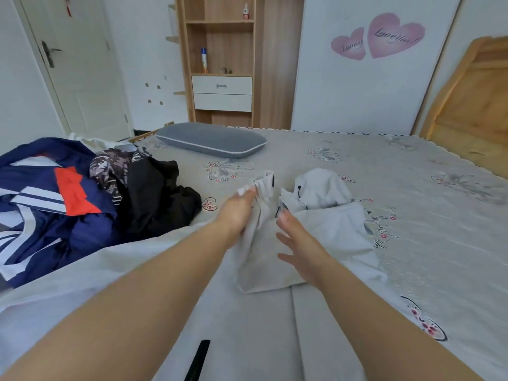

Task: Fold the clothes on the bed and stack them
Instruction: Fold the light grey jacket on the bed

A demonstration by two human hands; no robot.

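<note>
Soft white hooded cotton garment [316,237] is spread flat on the grey printed bed sheet [412,171], mid-bed. A bunched fold of it is gripped by the left hand [239,213]; the right hand [299,243] is held flat, fingers spread, resting on the cloth. Left: crumpled pile of navy, red and black clothes [82,199]. Beyond: grey oblong pillow [211,140], wooden shelf unit [220,59], white door [74,64].

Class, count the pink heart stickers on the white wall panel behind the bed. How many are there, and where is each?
2. A smaller heart sits on the left and a larger heart overlaps it on the right, both high on the white panel. None seems hidden.
</note>
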